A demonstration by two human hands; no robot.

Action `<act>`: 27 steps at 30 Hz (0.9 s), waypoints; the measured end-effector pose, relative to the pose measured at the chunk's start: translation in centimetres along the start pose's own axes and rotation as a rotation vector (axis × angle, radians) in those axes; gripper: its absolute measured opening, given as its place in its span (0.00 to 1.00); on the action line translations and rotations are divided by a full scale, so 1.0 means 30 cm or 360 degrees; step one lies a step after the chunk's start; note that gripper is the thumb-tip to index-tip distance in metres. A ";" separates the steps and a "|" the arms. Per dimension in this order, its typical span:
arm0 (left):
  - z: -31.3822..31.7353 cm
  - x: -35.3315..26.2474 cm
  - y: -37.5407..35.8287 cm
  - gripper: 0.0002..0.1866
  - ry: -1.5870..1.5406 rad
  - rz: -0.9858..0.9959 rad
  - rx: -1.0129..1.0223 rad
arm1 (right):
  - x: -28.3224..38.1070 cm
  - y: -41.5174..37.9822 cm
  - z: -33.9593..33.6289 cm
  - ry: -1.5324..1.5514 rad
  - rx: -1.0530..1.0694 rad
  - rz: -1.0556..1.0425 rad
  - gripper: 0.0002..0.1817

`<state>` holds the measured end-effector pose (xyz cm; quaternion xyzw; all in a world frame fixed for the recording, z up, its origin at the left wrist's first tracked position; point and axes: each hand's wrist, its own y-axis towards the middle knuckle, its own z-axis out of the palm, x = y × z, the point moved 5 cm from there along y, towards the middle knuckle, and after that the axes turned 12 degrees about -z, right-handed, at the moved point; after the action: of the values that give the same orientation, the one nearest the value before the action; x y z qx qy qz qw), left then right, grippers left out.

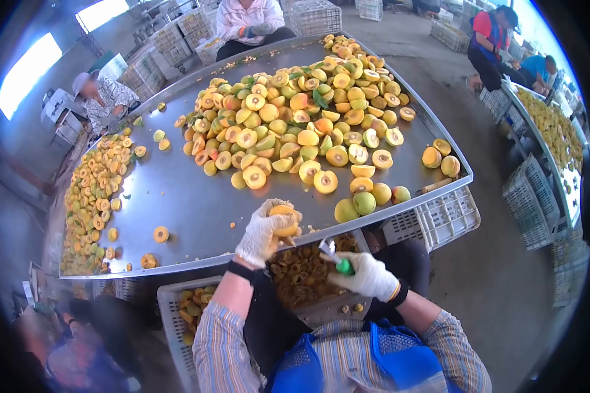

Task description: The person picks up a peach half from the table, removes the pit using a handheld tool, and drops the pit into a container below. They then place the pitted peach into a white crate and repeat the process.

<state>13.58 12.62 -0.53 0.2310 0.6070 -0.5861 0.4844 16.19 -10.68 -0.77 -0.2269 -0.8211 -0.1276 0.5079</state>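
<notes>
My left hand (267,230), in a white knitted glove, is closed round a piece of yellow fruit (284,219) just over the table's front edge. To its right my gloved right hand (364,274) grips a tool with a green handle (344,266) and a metal head (328,247) that points up and left. The tool and the fruit are apart. Beneath both hands is a container of fruit pieces (298,275). A large heap of halved and whole yellow fruit (275,124) lies on the metal table (196,216) beyond my hands.
More fruit halves (98,190) cover the table's left end. A white crate (170,314) stands by my left leg, another (449,219) under the table's right corner. One person (249,23) sits across the table, another (105,98) at its left. Others are at the right and lower left.
</notes>
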 end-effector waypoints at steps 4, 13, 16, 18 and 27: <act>0.149 0.023 -0.203 0.28 -0.0695 0.0018 0.0358 | 0.054 -0.009 -0.032 0.0502 -0.0105 0.0200 0.29; 0.290 0.137 -0.374 0.19 -0.0501 -0.0158 0.0336 | 0.145 -0.076 0.004 0.0720 -0.0074 -0.0213 0.29; 0.284 0.181 -0.365 0.23 -0.0324 -0.0247 0.0129 | 0.154 -0.116 0.003 0.0414 -0.0309 -0.0221 0.22; 0.301 0.198 -0.372 0.23 -0.0251 -0.0150 0.0096 | 0.166 -0.145 0.007 0.0531 -0.0149 -0.0014 0.23; 0.428 0.208 -0.426 0.21 -0.0170 0.0065 -0.0118 | 0.067 -0.168 0.021 0.0259 -0.0445 -0.0055 0.24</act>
<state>4.15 -3.82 2.34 0.1936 0.5966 -0.5649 0.5362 12.40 -14.26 0.85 -0.2702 -0.7553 -0.2673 0.5339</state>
